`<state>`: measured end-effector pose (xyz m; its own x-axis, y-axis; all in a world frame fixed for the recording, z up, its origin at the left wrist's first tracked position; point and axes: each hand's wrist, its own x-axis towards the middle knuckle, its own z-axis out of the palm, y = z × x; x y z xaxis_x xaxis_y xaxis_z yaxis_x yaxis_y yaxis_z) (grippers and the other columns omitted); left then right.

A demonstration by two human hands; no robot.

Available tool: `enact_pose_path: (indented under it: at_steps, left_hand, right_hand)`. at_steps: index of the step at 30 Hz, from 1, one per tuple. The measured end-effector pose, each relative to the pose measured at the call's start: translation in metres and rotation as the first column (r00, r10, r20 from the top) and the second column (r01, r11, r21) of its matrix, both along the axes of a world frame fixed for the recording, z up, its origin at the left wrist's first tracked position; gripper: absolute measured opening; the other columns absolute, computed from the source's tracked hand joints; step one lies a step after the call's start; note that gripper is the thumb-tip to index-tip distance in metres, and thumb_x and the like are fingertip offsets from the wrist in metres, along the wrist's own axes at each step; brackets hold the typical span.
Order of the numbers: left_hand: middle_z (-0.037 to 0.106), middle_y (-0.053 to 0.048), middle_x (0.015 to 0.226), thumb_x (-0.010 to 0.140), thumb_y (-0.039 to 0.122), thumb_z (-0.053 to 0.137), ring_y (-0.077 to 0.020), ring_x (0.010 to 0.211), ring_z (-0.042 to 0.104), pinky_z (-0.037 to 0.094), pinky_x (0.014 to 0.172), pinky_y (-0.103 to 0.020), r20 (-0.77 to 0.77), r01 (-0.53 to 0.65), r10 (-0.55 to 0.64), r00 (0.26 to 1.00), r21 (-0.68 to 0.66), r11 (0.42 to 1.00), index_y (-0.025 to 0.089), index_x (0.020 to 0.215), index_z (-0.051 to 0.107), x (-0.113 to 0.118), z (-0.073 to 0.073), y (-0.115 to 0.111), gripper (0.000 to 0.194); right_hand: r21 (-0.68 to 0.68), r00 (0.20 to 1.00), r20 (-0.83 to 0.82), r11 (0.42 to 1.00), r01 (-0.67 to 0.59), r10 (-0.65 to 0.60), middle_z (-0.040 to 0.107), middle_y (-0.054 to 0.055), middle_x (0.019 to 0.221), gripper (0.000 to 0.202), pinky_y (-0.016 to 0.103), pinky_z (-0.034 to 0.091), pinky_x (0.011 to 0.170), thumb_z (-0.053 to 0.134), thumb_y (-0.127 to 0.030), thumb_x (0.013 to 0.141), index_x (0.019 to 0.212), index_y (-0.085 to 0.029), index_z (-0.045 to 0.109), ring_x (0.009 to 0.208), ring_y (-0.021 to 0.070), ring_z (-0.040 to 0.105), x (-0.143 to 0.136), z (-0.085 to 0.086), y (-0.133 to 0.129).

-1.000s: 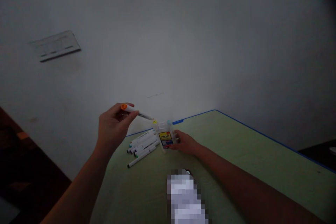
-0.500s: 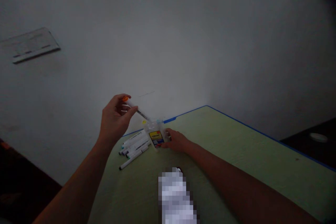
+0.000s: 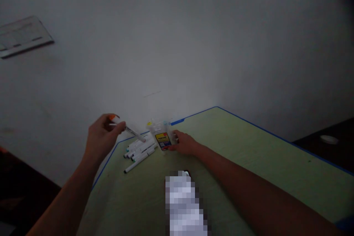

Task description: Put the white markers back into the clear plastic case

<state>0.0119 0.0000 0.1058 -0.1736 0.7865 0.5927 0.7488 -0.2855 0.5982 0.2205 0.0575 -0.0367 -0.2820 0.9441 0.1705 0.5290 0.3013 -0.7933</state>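
My left hand (image 3: 104,132) is closed on a white marker (image 3: 134,132) with an orange end, its other end slanting down to the right above the loose pens. My right hand (image 3: 184,142) is wrapped around the right side of a clear plastic marker case (image 3: 163,141) with a yellow and blue label, which stands upright on the table. A few coloured ends, yellow and pale blue, show at the case's top. Left of the case lies a pile of several white markers (image 3: 141,149) with dark and green ends.
The pale green table (image 3: 249,158) has a blue edge and stands against a grey wall (image 3: 179,44). A blurred-out, pixelated object (image 3: 184,202) lies at the table's near side. A panel (image 3: 24,37) is on the wall at upper left.
My left hand has drawn the marker away from the case's top, to the left and down toward the pile. My right hand keeps its hold on the case. The view has shifted slightly.
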Motion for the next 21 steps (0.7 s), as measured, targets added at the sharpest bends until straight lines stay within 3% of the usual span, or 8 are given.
enact_pose_path:
  at_steps: [3,6,9,12,16,21]
  left_hand:
    - [0.061,-0.001,0.066,0.060,0.043,0.058,-0.0128,0.062,0.059,0.049,0.060,-0.024,0.104,0.089,-0.059,0.993,-0.315,0.945,0.016,0.082,0.052,-0.024,-0.047,0.003,0.036]
    - [0.063,-0.006,0.082,0.062,0.047,0.054,-0.0159,0.075,0.059,0.049,0.068,-0.027,-0.148,0.038,-0.126,0.981,-0.490,0.871,0.015,0.078,0.057,-0.047,-0.089,0.001,0.036]
    - [0.056,-0.008,0.110,0.063,0.048,0.050,-0.0193,0.098,0.054,0.048,0.081,-0.031,-0.300,-0.017,-0.170,0.939,-0.532,0.846,0.017,0.100,0.056,-0.062,-0.111,-0.004,0.048]
    - [0.053,-0.009,0.115,0.065,0.036,0.044,-0.0197,0.103,0.052,0.043,0.089,-0.033,-0.441,-0.110,-0.181,0.879,-0.557,0.823,0.016,0.111,0.052,-0.067,-0.114,-0.006,0.050]
    - [0.064,-0.005,0.087,0.070,0.032,0.036,-0.0167,0.080,0.057,0.044,0.073,-0.025,-0.448,-0.083,-0.296,0.844,-0.654,0.752,0.019,0.089,0.063,-0.072,-0.097,-0.007,0.035]
    - [0.058,0.001,0.061,0.066,0.050,0.049,-0.0094,0.055,0.048,0.035,0.051,-0.017,-0.331,-0.042,-0.152,0.931,-0.512,0.858,0.018,0.083,0.062,-0.078,-0.057,-0.010,0.038]
  right_hand:
    - [0.008,1.000,0.007,1.000,-0.007,0.007,0.059,0.010,0.109,0.069,0.030,0.046,0.070,0.069,-0.042,0.060,0.119,-0.019,0.041,0.090,0.0225,0.060,0.000,0.000,0.000]
    - [0.011,1.000,0.002,1.000,-0.014,0.014,0.060,0.010,0.108,0.069,0.030,0.047,0.070,0.069,-0.041,0.059,0.118,-0.019,0.041,0.089,0.0221,0.060,0.000,0.000,0.001]
    - [0.013,1.000,-0.016,1.000,-0.020,0.020,0.061,0.008,0.106,0.066,0.030,0.047,0.070,0.069,-0.041,0.059,0.116,-0.020,0.042,0.088,0.0216,0.060,0.000,-0.002,0.003]
    - [0.008,0.999,-0.029,1.000,-0.023,0.024,0.061,0.008,0.105,0.067,0.030,0.047,0.071,0.069,-0.043,0.058,0.115,-0.020,0.042,0.089,0.0218,0.060,-0.001,-0.003,0.003]
    - [0.003,1.000,-0.024,1.000,-0.011,0.011,0.060,0.009,0.109,0.070,0.030,0.047,0.073,0.069,-0.043,0.059,0.118,-0.019,0.041,0.093,0.0224,0.059,-0.001,-0.002,0.002]
    - [0.005,1.000,-0.013,1.000,-0.012,0.013,0.060,0.011,0.110,0.071,0.031,0.046,0.073,0.069,-0.044,0.058,0.118,-0.019,0.042,0.095,0.0241,0.058,0.000,-0.001,0.001]
